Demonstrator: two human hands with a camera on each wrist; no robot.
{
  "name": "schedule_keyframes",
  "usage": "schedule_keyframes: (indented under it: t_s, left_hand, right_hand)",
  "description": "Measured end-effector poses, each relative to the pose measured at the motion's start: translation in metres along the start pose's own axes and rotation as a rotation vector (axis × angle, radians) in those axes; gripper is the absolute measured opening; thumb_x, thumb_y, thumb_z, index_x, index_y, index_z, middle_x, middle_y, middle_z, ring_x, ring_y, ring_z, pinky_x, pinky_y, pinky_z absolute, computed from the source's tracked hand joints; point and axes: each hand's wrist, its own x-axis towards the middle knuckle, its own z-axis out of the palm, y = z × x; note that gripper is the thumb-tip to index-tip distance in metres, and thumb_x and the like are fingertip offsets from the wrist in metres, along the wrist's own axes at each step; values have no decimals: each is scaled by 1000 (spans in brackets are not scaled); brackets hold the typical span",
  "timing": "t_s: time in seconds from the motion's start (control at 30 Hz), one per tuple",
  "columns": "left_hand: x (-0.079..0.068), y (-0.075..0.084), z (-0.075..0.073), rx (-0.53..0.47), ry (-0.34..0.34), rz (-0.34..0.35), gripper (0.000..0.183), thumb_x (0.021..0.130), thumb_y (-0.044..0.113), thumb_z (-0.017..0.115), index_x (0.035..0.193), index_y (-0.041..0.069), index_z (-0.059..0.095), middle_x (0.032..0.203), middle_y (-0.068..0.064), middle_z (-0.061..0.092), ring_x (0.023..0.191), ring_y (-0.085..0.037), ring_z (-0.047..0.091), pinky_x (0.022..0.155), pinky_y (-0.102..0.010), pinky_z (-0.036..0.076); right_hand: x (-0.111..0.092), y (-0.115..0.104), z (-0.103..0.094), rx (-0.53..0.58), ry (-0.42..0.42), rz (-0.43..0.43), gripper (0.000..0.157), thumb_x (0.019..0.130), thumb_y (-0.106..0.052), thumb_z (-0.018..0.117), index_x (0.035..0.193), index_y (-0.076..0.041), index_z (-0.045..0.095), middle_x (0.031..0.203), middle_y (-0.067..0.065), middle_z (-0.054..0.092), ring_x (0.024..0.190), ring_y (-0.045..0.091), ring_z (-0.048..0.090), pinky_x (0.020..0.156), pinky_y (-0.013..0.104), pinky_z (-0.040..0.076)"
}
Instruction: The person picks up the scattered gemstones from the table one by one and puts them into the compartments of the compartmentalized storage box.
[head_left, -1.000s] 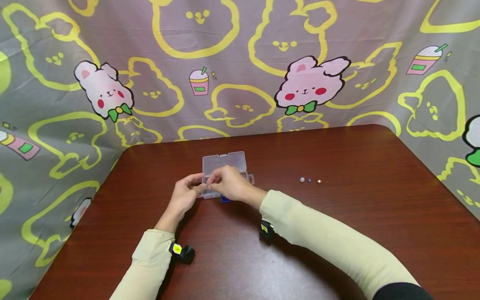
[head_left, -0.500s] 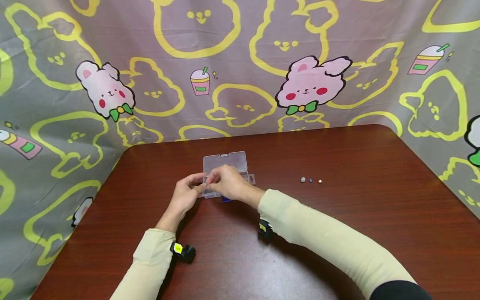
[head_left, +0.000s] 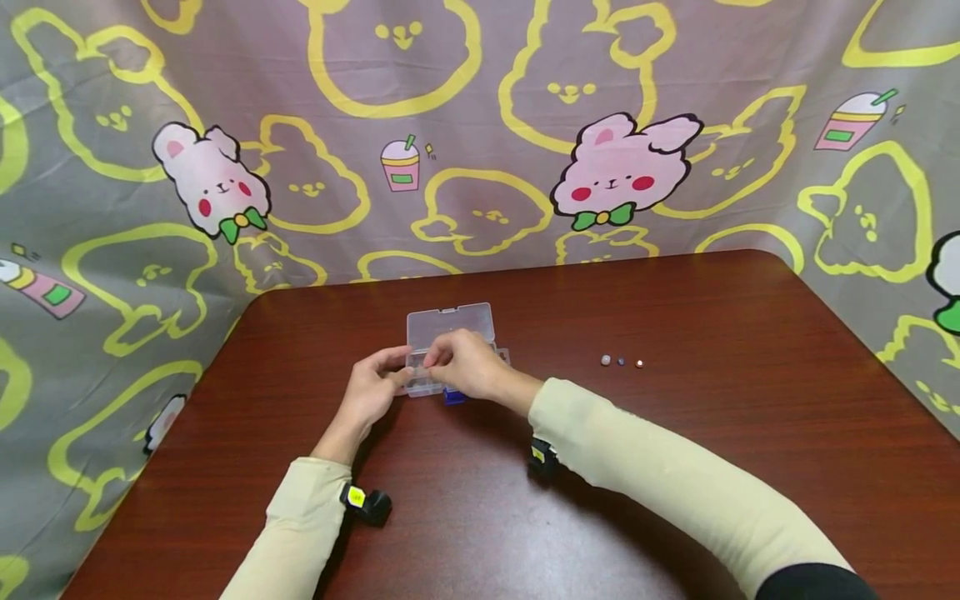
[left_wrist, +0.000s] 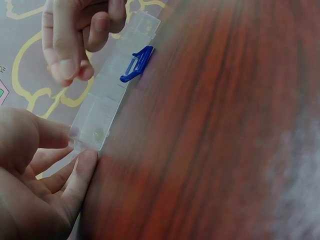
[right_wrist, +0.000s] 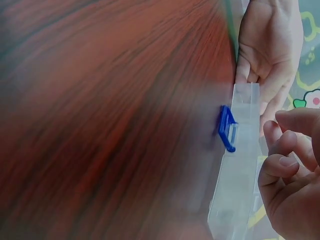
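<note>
A clear plastic compartment box (head_left: 422,385) stands on the table with its lid (head_left: 459,321) raised at the back and a blue latch (left_wrist: 139,65) at its front. My left hand (head_left: 370,389) grips the box's left end between thumb and fingers. Just above the compartments hovers my right hand (head_left: 467,364), its fingers loosely bent; nothing shows between them in either wrist view. A small roundish bead (left_wrist: 98,134) appears through the wall of the end compartment by my left thumb. My right hand hides part of the box's interior in the head view.
Right of the box, a pale bead (head_left: 605,360), a blue bead (head_left: 621,362) and a whitish bead (head_left: 639,363) lie in a row on the brown table (head_left: 720,433). A patterned cloth (head_left: 480,125) hangs behind the table and along its sides.
My right hand has shifted a little right, away from the box's left end and my left thumb. More of the blue latch shows. My left hand keeps its grip on the box.
</note>
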Motion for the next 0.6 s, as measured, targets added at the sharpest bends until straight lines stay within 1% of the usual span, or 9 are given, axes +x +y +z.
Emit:
schedule_keyframes:
  t_s: [0.37,0.5,0.6]
  left_hand:
    - [-2,2,1,9,8,-13,37,94,-3,63,131,-5,62,124,-27,62,82,-9,63,68,-20,55]
    - [-2,2,1,23,7,-9,37,95,-2,64,131,-6,61,124,-27,61,84,-10,64,69,-20,55]
    - [-1,1,1,30,7,-13,38,95,-2,64,132,-4,61,124,-26,61,85,-11,64,69,-21,55]
  right_hand:
    - [-17,9,-18,-24,20,23,3,85,-6,74,88,-5,75,74,-5,68,62,5,58,59,20,48]
    - [-27,13,-23,-21,34,4,2,83,-6,75,84,-6,73,73,-5,68,63,7,58,60,20,47]
    - [-36,17,-26,-14,42,-7,5,83,-6,77,83,-7,73,72,-5,68,62,9,59,59,20,46]
